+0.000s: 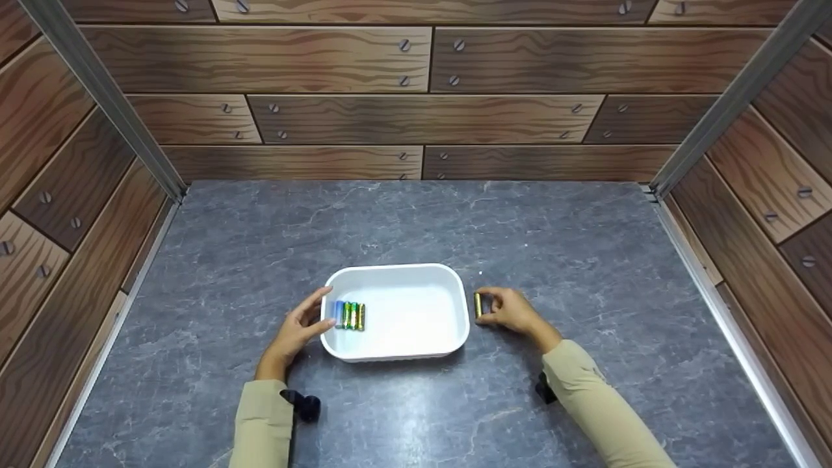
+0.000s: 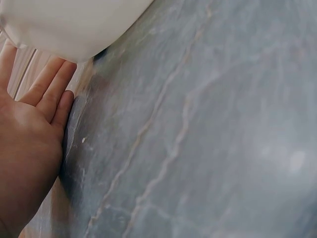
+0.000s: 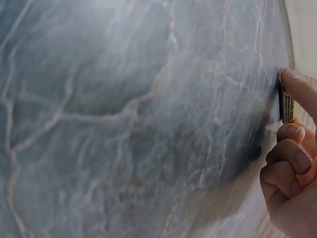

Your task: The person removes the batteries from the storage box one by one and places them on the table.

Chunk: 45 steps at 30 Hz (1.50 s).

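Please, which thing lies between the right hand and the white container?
The head view shows a battery there, pinched by the right hand, near the white container.

Tray wall (image 1: 462, 309) left of right hand (image 1: 513, 312), free tray floor (image 1: 413, 312) beside batteries (image 1: 353, 316)

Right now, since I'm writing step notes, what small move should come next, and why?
I would probably lift the gold battery over the right side of the white tray: the right hand pinches it just outside that side, while other batteries lie side by side inside, with room beside them.
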{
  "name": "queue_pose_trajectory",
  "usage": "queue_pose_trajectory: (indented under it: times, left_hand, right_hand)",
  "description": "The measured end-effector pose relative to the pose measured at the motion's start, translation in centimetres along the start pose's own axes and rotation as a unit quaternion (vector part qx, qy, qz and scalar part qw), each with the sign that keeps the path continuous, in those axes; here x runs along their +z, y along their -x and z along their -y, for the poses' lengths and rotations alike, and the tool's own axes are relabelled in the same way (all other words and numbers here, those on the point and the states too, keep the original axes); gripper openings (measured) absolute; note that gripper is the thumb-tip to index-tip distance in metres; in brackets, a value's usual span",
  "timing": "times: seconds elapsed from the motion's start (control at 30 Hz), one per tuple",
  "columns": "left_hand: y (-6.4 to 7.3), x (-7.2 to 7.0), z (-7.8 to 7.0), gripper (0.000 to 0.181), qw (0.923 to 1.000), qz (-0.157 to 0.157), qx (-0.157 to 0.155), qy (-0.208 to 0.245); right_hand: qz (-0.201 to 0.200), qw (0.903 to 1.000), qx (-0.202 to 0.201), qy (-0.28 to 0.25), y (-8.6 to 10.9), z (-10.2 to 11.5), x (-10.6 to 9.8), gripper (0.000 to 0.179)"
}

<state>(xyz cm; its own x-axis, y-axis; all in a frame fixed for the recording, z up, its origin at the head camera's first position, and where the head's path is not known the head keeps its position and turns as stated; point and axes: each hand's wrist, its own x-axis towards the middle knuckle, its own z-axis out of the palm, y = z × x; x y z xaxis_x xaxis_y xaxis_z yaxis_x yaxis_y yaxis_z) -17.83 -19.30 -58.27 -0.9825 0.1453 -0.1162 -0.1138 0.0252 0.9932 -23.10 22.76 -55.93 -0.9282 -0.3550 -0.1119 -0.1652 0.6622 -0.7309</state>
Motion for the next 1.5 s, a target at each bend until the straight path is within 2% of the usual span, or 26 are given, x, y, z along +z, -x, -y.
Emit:
queue_pose_trajectory:
  times: [0.37,0.67,1.1,1.4,1.5]
  left_hand:
    - [0.0,0.2,-0.2,0.066,0.9999,-0.011,0.003,-0.013]
    - [-0.1,0.1,-0.1,0.068,1.0,-0.003,0.001,-0.005]
    - [-0.1,0.1,-0.1,0.066,0.9999,-0.001,0.007,-0.011]
    - [-0.1,0.1,0.0,0.066,0.9999,-0.004,0.004,-0.009]
    - [-0.1,0.1,0.0,0.066,0.9999,-0.006,-0.003,-0.008]
  right_hand:
    - [0.0,1.0,0.002,-0.01,0.0,0.3,-0.1,0.064]
    - [-0.007,0.9999,0.0,-0.008,0.0,0.9,-0.6,0.057]
    - [-0.044,0.9987,-0.023,0.009,0.0,3.0,-1.4,0.043]
    - [-0.039,0.9992,-0.005,0.008,-0.1,5.0,-1.2,0.039]
    - [-0.033,0.9994,-0.015,0.0,0.0,5.9,-0.9,0.037]
